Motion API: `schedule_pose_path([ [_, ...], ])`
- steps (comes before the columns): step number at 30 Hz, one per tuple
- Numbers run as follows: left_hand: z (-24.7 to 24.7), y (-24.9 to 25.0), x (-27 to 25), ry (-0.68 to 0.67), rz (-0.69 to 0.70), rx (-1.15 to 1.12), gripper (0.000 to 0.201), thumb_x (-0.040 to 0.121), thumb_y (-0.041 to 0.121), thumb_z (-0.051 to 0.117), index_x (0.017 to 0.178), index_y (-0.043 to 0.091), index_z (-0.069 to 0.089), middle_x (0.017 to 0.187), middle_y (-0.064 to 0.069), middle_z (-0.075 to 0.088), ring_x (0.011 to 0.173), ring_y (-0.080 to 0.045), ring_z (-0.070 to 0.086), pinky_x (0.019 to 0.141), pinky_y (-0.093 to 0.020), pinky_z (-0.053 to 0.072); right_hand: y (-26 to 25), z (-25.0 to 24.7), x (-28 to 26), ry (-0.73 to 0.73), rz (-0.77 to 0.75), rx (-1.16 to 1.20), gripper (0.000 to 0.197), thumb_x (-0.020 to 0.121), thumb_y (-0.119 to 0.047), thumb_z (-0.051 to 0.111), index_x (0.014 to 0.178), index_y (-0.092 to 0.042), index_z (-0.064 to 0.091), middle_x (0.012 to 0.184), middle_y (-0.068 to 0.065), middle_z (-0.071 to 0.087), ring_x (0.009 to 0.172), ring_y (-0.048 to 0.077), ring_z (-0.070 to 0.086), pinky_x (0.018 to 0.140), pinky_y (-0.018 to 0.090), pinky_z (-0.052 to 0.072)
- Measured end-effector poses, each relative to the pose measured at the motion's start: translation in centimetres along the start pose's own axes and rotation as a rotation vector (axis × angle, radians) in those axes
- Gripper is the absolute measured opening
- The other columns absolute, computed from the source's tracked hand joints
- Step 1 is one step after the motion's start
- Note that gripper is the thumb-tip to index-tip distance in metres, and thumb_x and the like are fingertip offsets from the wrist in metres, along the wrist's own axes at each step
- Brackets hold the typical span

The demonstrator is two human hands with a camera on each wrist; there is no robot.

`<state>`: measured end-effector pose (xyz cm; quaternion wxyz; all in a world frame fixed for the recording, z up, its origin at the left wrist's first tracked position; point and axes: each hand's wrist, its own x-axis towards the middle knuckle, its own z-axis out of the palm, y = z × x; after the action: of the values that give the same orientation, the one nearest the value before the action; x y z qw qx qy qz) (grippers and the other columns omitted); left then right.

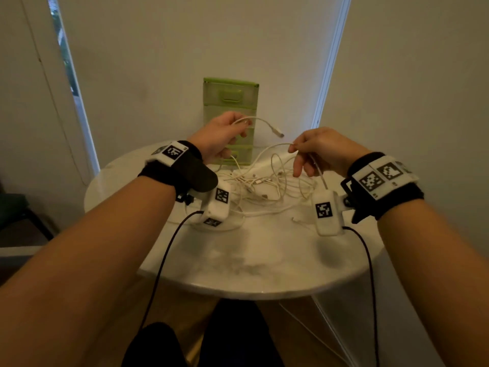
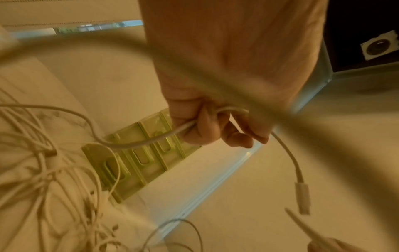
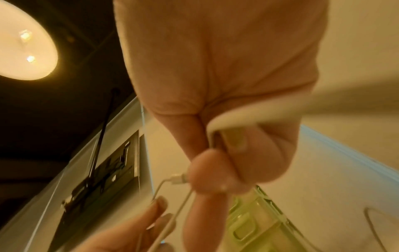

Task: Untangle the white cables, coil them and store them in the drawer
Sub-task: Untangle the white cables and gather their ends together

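A tangle of white cables (image 1: 264, 186) lies on the round white marble table (image 1: 238, 260), in front of a green plastic drawer unit (image 1: 230, 102) by the wall. My left hand (image 1: 222, 136) is raised before the drawers and grips one white cable (image 2: 151, 141); its plug end (image 1: 277, 132) hangs free to the right. My right hand (image 1: 315, 152) pinches another white cable (image 1: 275, 147) between thumb and forefinger, above the pile. In the right wrist view, that cable (image 3: 237, 117) loops over my curled fingers. All drawers look closed.
The table stands against a wall with a white door frame (image 1: 330, 62) to the right and a window strip (image 1: 66, 62) to the left. Black wires (image 1: 164, 260) run from the wrist cameras over the table's near edge. A dark chair (image 1: 16, 207) is at far left.
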<state>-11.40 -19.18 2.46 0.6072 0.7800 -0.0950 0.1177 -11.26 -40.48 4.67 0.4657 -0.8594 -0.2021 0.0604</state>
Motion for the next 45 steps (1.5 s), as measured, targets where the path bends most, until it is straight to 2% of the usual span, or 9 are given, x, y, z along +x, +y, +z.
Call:
schedule_pose_path([
  [4, 2.9, 1.3, -1.3, -0.052, 0.023, -0.169, 0.023, 0.101, 0.021, 0.037, 0.082, 0.024, 0.050, 0.069, 0.008, 0.044, 0.048, -0.003, 0.028, 0.040, -0.015, 0.018, 0.8, -0.3, -3.6, -0.015, 0.041, 0.056, 0.020, 0.095, -0.004, 0.034, 0.085, -0.006, 0.051, 0.048, 0.009, 0.064, 0.032, 0.013, 0.050, 0.035, 0.015, 0.035],
  [8, 4.1, 3.2, -2.7, -0.131, -0.047, -0.404, 0.028, 0.094, 0.026, 0.042, 0.066, 0.026, 0.043, 0.047, 0.011, 0.037, 0.042, -0.002, 0.024, 0.039, -0.016, 0.012, 2.0, -3.0, -5.9, 0.359, 0.035, -0.252, 0.016, 0.090, -0.009, 0.040, 0.091, -0.007, 0.056, 0.058, 0.008, 0.065, 0.040, 0.014, 0.052, 0.039, 0.018, 0.034],
  [13, 6.2, 4.0, -4.2, -0.138, 0.016, -0.430, 0.037, 0.096, 0.051, 0.037, 0.070, 0.025, 0.040, 0.047, 0.011, 0.024, 0.045, -0.004, 0.018, 0.041, -0.017, 0.009, 4.3, -5.6, -8.0, 0.357, 0.298, -1.016, 0.029, 0.085, -0.014, 0.045, 0.107, -0.012, 0.065, 0.119, 0.015, 0.058, 0.109, 0.031, 0.052, 0.084, 0.036, 0.045],
  [17, 8.1, 3.7, -4.6, -0.179, 0.020, -0.497, 0.030, 0.101, 0.041, 0.032, 0.083, 0.024, 0.049, 0.049, 0.012, 0.031, 0.045, -0.004, 0.026, 0.041, -0.015, 0.018, 5.0, -3.7, -8.1, 0.271, 0.073, -0.710, 0.040, 0.091, -0.016, 0.048, 0.131, -0.017, 0.051, 0.137, 0.009, 0.051, 0.127, 0.024, 0.044, 0.107, 0.034, 0.034],
  [24, 10.4, 3.6, -4.9, -0.160, 0.067, -0.631, 0.025, 0.102, 0.015, 0.027, 0.090, 0.019, 0.049, 0.064, 0.005, 0.039, 0.057, -0.008, 0.038, 0.055, -0.022, 0.032, 3.4, 4.3, -7.6, -0.017, -0.164, -0.160, 0.036, 0.096, -0.028, 0.046, 0.127, -0.009, 0.050, 0.114, 0.009, 0.063, 0.099, 0.018, 0.062, 0.086, 0.019, 0.047],
  [28, 9.7, 3.6, -4.3, -0.130, 0.065, -0.820, 0.024, 0.103, 0.013, 0.027, 0.088, 0.016, 0.046, 0.061, 0.004, 0.043, 0.049, -0.006, 0.046, 0.057, -0.018, 0.043, 5.4, 3.8, -7.6, -0.060, -0.063, -0.188, 0.014, 0.095, -0.015, 0.046, 0.088, -0.013, 0.058, 0.073, 0.003, 0.055, 0.061, 0.013, 0.054, 0.060, 0.026, 0.046],
  [35, 10.0, 2.8, -4.6, -0.297, 0.040, -0.957, 0.025, 0.103, 0.014, 0.027, 0.085, 0.017, 0.044, 0.059, 0.006, 0.053, 0.066, -0.010, 0.063, 0.078, -0.049, 0.055, 6.4, 3.0, -7.1, 0.009, -0.219, 0.033, 0.066, 0.091, -0.013, 0.055, 0.145, -0.011, 0.017, 0.148, 0.004, 0.033, 0.129, 0.014, 0.039, 0.086, 0.013, 0.041],
  [39, 10.3, 3.4, -4.7, -0.279, 0.075, -0.916, 0.028, 0.104, 0.015, 0.023, 0.084, 0.018, 0.042, 0.056, 0.006, 0.056, 0.069, -0.011, 0.068, 0.082, -0.044, 0.051, 4.6, 3.8, -6.7, -0.075, -0.233, 0.220, 0.010, 0.091, -0.015, 0.053, 0.100, -0.018, 0.056, 0.094, -0.001, 0.064, 0.088, 0.015, 0.060, 0.080, 0.033, 0.046],
  [45, 7.7, 2.7, -4.1, -0.096, 0.107, -0.827, 0.025, 0.104, 0.015, 0.025, 0.086, 0.020, 0.042, 0.059, 0.007, 0.052, 0.063, -0.011, 0.061, 0.076, -0.036, 0.051, 5.6, 0.5, -7.3, -0.016, -0.009, -0.214, 0.024, 0.097, -0.016, 0.043, 0.078, -0.013, 0.057, 0.060, 0.008, 0.052, 0.039, 0.010, 0.051, 0.040, 0.020, 0.044],
])
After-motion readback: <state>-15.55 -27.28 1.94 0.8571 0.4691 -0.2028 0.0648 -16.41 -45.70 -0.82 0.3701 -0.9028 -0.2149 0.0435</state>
